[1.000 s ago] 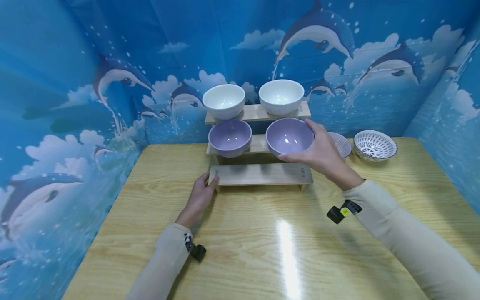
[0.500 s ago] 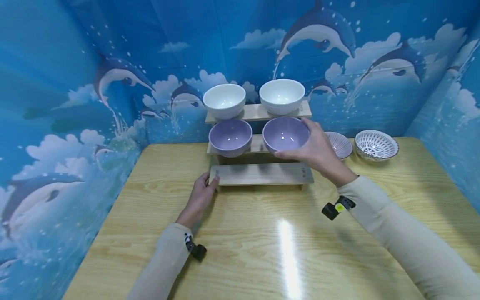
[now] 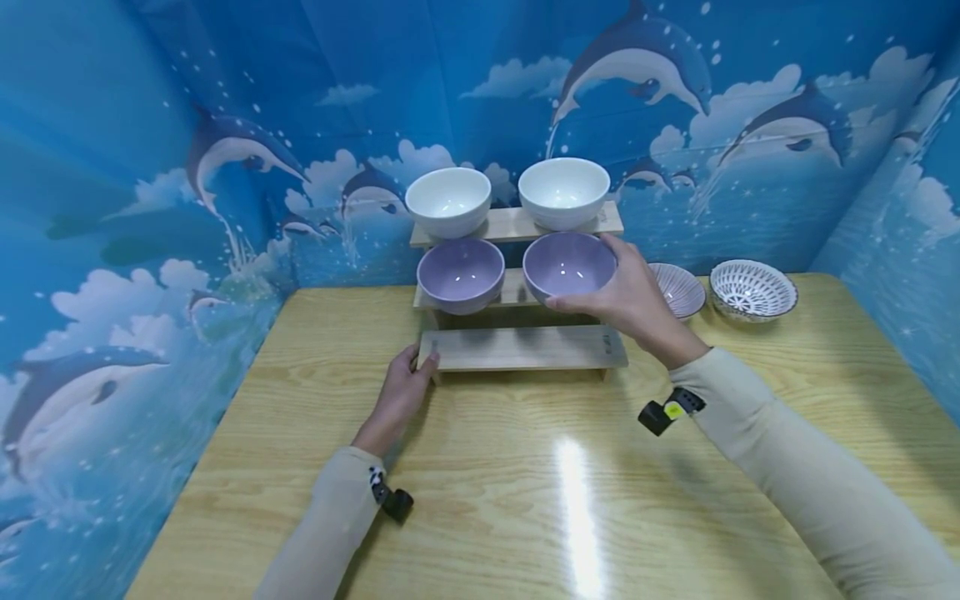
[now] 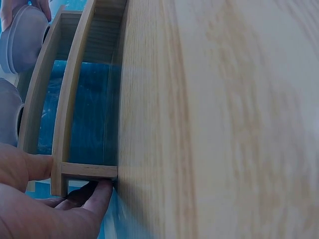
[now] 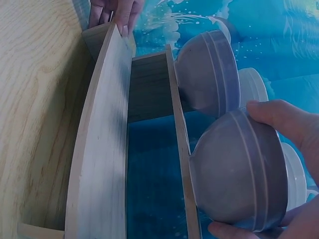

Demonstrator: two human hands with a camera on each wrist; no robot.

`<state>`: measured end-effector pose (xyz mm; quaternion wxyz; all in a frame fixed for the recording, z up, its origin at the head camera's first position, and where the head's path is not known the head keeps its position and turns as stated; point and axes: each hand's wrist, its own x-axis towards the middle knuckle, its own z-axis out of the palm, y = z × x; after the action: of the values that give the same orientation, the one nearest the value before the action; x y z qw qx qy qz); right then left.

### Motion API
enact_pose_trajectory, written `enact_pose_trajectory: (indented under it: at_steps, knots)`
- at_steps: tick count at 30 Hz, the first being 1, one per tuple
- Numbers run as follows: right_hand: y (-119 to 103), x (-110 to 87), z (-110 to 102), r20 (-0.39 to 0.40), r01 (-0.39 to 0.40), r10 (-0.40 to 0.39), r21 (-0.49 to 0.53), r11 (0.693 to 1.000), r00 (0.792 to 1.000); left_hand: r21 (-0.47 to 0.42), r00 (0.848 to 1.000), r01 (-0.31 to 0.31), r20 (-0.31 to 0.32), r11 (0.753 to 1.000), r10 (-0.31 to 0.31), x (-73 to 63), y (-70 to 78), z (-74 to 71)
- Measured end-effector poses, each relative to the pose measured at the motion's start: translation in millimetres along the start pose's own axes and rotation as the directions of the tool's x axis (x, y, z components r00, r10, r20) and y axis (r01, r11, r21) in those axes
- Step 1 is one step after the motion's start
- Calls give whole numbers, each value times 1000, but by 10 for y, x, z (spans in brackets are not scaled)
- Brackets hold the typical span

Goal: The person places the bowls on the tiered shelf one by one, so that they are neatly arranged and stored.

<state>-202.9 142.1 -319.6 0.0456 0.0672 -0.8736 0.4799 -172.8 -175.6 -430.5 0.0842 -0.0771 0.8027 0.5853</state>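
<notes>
A three-step wooden rack (image 3: 525,350) stands on the table. My left hand (image 3: 400,393) grips the left end of its lowest step, thumb on the board and fingers by the end leg (image 4: 89,170). With my right hand (image 3: 637,302) I hold a purple bowl (image 3: 567,268) by its right side, thumb and fingers near the rim. That bowl's base meets the middle step in the right wrist view. Beside it on the same step sits another purple bowl (image 3: 460,275), upright. Two white bowls (image 3: 447,204) occupy the top step behind.
Right of the rack, a striped bowl (image 3: 678,290) is partly hidden behind my right hand. Farther right stands a white bowl with dark patterning (image 3: 752,292). A blue dolphin-print cloth (image 3: 420,92) hangs behind the wood-grain table (image 3: 465,500).
My right hand has shifted slightly left and back with the purple bowl, bringing it closer to the other purple bowl. The left hand stays put on the rack.
</notes>
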Motion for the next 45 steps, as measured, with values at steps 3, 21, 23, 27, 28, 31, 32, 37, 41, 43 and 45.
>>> enact_pose_trajectory:
  at_steps: [3, 21, 23, 27, 28, 31, 32, 37, 41, 43, 45]
  knots:
    - [15, 17, 0, -4, 14, -14, 13, 1000, 1000, -6, 1000, -4, 4, 1000, 4, -2, -3, -3]
    - [26, 5, -56, 32, 60, -64, 101, 993, 997, -11, 1000, -12, 6, 1000, 12, -22, 11, 5]
    - [21, -17, -99, 41, 45, -49, 90, 995, 998, -11, 1000, -12, 9, 1000, 12, -22, 12, 2]
    - [22, -69, -212, 57, -31, 27, 68, 997, 998, 3, 1000, -3, 6, 1000, 3, -13, 13, -3]
    - [30, -80, -241, 60, -51, 47, 65, 997, 997, 8, 1000, 1, 3, 1000, -1, -11, 15, -2]
    - [66, -114, -319, 65, -101, 97, 57, 993, 993, 23, 1000, 12, -5, 1000, -12, -9, 15, -2]
    - [83, -126, -344, 63, -114, 110, 55, 992, 992, 24, 1000, 13, -6, 1000, -13, -9, 16, -3]
    - [184, -185, -460, 42, -156, 154, 40, 987, 987, 24, 1000, 14, -8, 1000, -14, -17, 21, -2]
    - [277, -239, -555, 13, -179, 179, 25, 983, 984, 13, 1000, 16, -10, 1000, -15, -23, 21, 0]
    - [320, -268, -610, -1, -186, 186, 21, 982, 983, 0, 1000, 13, -9, 1000, -13, -26, 20, 5]
    - [365, -295, -665, -17, -195, 195, 10, 981, 981, -13, 1000, 13, -6, 1000, -13, -27, 16, 8]
